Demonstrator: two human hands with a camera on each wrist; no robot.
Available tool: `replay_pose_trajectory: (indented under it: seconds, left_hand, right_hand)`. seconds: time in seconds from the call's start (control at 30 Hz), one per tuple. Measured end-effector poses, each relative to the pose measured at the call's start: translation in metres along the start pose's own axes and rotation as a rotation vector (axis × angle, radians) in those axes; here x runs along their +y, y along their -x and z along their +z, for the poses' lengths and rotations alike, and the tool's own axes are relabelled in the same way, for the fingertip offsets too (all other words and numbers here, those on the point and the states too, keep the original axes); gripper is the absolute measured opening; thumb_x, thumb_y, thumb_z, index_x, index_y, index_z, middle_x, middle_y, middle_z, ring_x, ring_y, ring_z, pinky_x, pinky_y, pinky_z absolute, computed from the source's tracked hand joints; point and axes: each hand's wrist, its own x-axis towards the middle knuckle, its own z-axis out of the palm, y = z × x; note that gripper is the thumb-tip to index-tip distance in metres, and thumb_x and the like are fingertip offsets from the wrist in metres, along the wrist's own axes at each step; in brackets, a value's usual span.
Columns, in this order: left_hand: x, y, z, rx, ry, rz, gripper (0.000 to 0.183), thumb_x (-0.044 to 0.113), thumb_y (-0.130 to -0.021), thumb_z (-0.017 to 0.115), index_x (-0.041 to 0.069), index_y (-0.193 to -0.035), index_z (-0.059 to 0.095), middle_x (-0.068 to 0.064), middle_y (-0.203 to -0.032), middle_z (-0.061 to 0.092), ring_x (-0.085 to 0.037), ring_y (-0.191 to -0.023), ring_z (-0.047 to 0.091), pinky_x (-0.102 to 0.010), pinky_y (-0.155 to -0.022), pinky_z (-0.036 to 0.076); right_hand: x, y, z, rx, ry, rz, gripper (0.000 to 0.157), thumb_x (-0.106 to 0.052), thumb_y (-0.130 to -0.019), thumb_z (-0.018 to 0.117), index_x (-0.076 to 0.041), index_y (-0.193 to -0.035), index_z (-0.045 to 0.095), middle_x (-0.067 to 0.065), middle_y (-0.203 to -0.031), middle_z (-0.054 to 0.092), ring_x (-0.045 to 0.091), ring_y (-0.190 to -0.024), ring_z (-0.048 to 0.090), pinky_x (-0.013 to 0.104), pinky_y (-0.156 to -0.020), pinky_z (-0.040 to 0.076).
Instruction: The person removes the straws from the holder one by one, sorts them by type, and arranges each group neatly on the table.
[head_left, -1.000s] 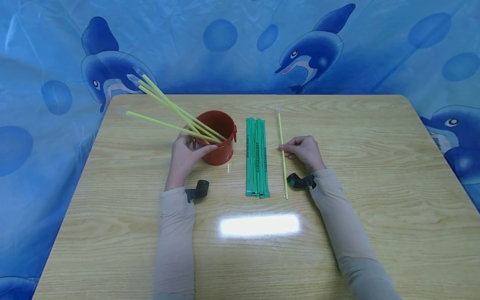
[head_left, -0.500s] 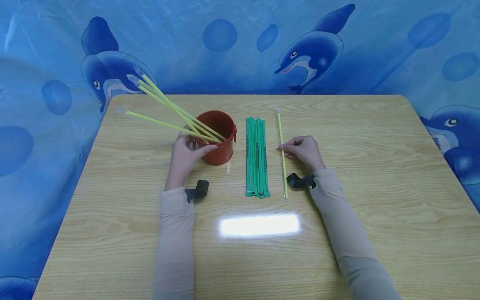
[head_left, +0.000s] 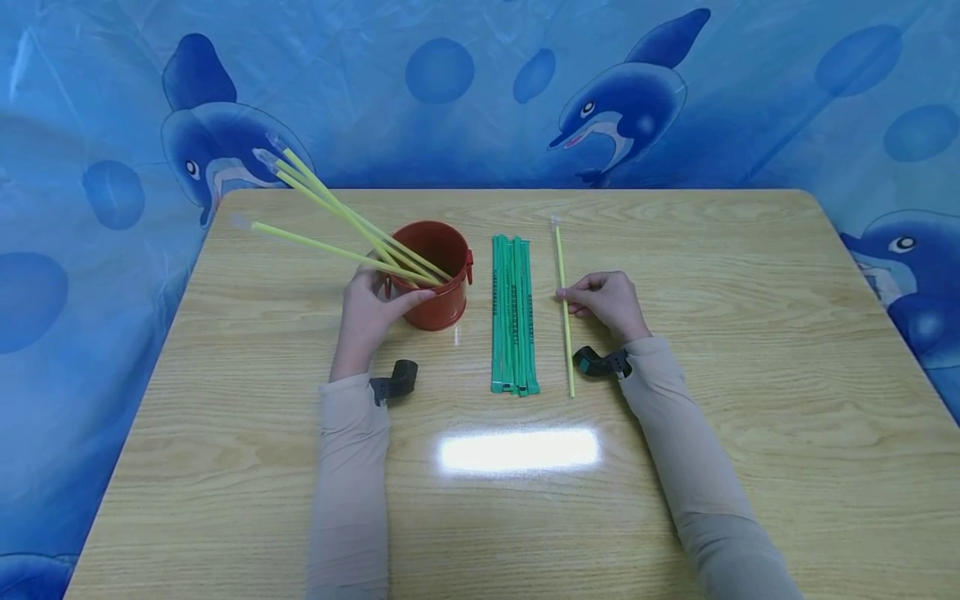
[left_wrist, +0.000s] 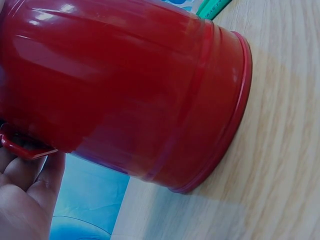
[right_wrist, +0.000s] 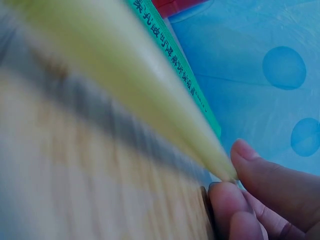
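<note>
A small red metal bucket (head_left: 437,308) stands on the table in the head view, and my left hand (head_left: 371,312) grips its left side. My thumb lies along the front of the rim; the other fingers are partly hidden behind. Several yellow straws (head_left: 322,242) in clear wrappers lean out of the bucket to the left. In the left wrist view, the bucket's wall (left_wrist: 115,85) fills most of the picture, with fingers (left_wrist: 30,195) by its loop. My right hand (head_left: 609,302) pinches a single yellow straw (head_left: 561,258) near its middle, between thumb and fingers.
Between the hands lies a row of green printed sticks (head_left: 514,317), side by side on the wooden table (head_left: 225,467). Behind the table's back edge hangs a blue dolphin-print cloth (head_left: 360,100). A bright light reflection shows near the front.
</note>
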Motion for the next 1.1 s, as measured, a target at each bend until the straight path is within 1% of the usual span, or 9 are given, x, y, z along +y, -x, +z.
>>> replay_pose_trajectory:
  seconds: [0.5, 0.63, 0.8, 0.93, 1.1]
  left_hand:
    - [0.0014, -0.0005, -0.0012, 0.000, 0.003, 0.009, 0.076, 0.019, -0.073, 0.083, 0.015, -0.139, 0.045, -0.003, -0.138, 0.047, -0.020, -0.134, 0.035, -0.036, -0.109, 0.032]
    - [0.0027, 0.0005, -0.0010, 0.001, 0.008, -0.003, 0.075, 0.018, -0.074, 0.082, 0.014, -0.139, 0.045, -0.002, -0.137, 0.047, -0.019, -0.134, 0.036, -0.034, -0.108, 0.034]
    - [0.0023, 0.0015, -0.0001, -0.004, 0.014, -0.020, 0.074, 0.017, -0.075, 0.082, 0.014, -0.139, 0.045, -0.002, -0.137, 0.047, -0.019, -0.134, 0.035, -0.034, -0.108, 0.034]
    - [0.0008, 0.0011, 0.0002, -0.003, 0.009, -0.014, 0.074, 0.018, -0.075, 0.081, 0.014, -0.139, 0.045, -0.002, -0.137, 0.047, -0.018, -0.133, 0.036, -0.033, -0.107, 0.034]
    - [-0.0003, 0.0015, 0.0007, -0.003, 0.011, -0.008, 0.075, 0.018, -0.074, 0.082, 0.016, -0.139, 0.044, -0.001, -0.137, 0.047, -0.018, -0.133, 0.036, -0.035, -0.107, 0.034]
  right_hand:
    - [-0.0016, -0.0020, 0.0002, -0.005, -0.013, 0.001, 0.031, -0.020, -0.083, 0.074, 0.009, -0.092, 0.068, 0.001, -0.068, 0.067, 0.007, -0.057, 0.062, 0.021, -0.057, 0.055]
    - [-0.0011, -0.0019, 0.0002, -0.004, -0.011, 0.007, 0.031, -0.020, -0.083, 0.074, 0.009, -0.092, 0.068, 0.000, -0.067, 0.067, 0.007, -0.058, 0.062, 0.020, -0.057, 0.055]
    - [0.0003, -0.0005, 0.0016, 0.000, -0.004, 0.026, 0.028, -0.017, -0.084, 0.073, 0.009, -0.092, 0.067, 0.000, -0.068, 0.067, 0.006, -0.057, 0.063, 0.019, -0.056, 0.055]
    - [0.0010, -0.0003, 0.0022, 0.007, -0.009, 0.023, 0.027, -0.016, -0.084, 0.073, 0.009, -0.091, 0.067, 0.001, -0.069, 0.068, 0.006, -0.056, 0.063, 0.019, -0.056, 0.054]
    - [0.0010, 0.0002, 0.0012, -0.002, -0.027, 0.029, 0.029, -0.017, -0.083, 0.073, 0.010, -0.093, 0.067, 0.002, -0.071, 0.068, 0.006, -0.057, 0.063, 0.019, -0.057, 0.055]
